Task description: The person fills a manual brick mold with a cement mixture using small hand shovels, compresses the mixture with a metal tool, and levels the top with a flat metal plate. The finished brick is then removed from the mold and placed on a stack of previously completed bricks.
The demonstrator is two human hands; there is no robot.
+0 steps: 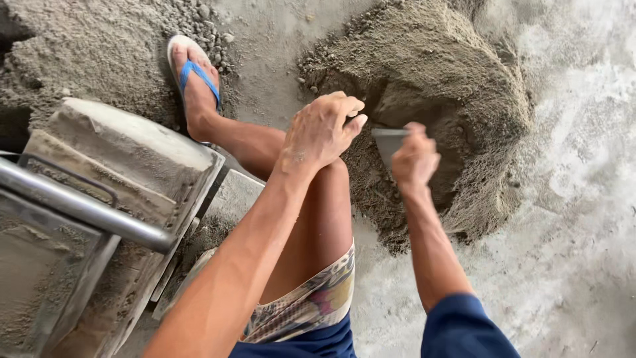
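Observation:
My left hand (322,130) rests on my raised left knee, its fingers curled and dusty, and I cannot see whether it grips anything. My right hand (415,156) is closed around the handle of a grey metal scoop or trowel (387,140), whose blade is dug into a hollow in the damp sand pile (430,73) in front of me. My left foot in a blue-strapped sandal (194,78) stands at the upper left.
A sand-caked metal block mould (126,166) with a steel pipe handle (86,211) stands at the left. Another heap of sand and gravel (86,46) lies at the top left. Pale dusty concrete floor (576,199) spreads to the right.

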